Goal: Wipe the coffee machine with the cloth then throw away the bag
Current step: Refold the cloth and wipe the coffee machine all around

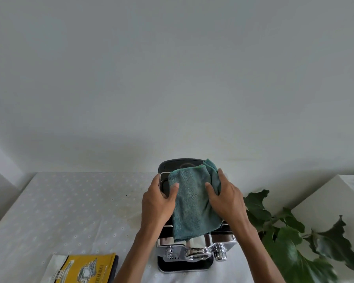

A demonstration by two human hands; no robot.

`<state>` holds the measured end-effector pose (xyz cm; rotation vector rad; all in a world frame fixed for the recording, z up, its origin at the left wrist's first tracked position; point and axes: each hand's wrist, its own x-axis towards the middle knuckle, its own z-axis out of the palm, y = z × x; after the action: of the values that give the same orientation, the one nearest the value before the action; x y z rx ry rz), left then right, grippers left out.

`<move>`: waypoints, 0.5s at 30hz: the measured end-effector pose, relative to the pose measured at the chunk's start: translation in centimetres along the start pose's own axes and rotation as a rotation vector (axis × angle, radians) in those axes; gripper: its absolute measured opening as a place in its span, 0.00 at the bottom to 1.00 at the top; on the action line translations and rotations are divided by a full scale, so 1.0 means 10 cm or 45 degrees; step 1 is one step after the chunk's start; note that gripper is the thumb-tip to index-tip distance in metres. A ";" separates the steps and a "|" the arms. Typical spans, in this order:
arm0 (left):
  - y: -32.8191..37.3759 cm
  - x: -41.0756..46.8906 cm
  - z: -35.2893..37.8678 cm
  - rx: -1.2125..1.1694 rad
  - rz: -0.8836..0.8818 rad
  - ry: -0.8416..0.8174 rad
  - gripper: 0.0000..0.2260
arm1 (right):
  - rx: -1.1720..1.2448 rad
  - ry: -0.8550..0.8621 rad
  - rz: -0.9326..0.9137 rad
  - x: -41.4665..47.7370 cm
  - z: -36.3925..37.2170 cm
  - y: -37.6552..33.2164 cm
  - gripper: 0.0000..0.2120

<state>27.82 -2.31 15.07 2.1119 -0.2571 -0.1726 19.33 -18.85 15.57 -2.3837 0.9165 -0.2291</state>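
bag: cut by bottom edge | coffee machine top: under cloth (mostly)

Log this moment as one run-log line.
phase: wiping | cloth: draped over coffee machine top | left hand: holds machine edge, thumb on cloth | right hand: grips cloth | bag: on table, untouched

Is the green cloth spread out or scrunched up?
Mostly spread: the cloth lies flat over the machine, bunched only by the right hand.
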 end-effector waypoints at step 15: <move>0.54 1.09 -0.32 0.227 0.503 -0.711 0.37 | 0.791 -0.016 -0.048 -0.96 0.10 -0.52 0.43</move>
<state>38.46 -5.17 21.16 2.0998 -1.0422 -0.5177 15.40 -8.96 18.10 -1.8230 0.6686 -0.4414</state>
